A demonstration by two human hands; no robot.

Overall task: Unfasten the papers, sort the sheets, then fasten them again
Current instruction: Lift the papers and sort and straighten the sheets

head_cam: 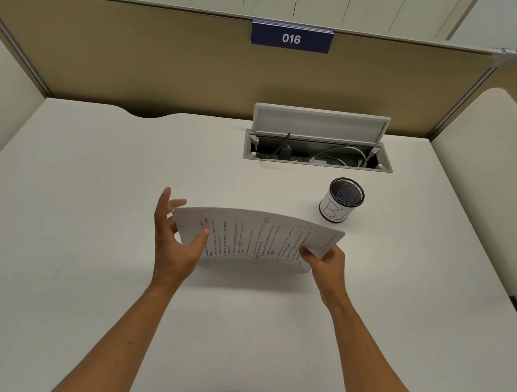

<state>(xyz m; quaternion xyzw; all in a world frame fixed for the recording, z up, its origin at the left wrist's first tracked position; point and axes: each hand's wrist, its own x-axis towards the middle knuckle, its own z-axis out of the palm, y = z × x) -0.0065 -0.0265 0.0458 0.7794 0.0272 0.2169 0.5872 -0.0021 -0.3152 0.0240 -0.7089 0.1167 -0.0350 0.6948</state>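
The papers (254, 238) sit just below the middle of the frame, held up off the white desk (99, 184) between my two hands, with their shadow on the desk beneath. Their long axis runs left to right across the picture, bowed upward in the middle, printed side toward me. My left hand (176, 242) is at the left short edge, thumb laid on the top sheet, the other fingers spread loosely behind the edge, so it steadies more than it clamps. My right hand (326, 261) is closed on the lower right corner, pinching the stack. I can't make out a clip or staple anywhere; if one is there, it is too small to tell or is hidden under a hand. So both hands are equally near, one at each end, and I judge the next move depends on which end carries the fastener. The mesh pen cup (342, 200) stands apart, above and right of the stack.
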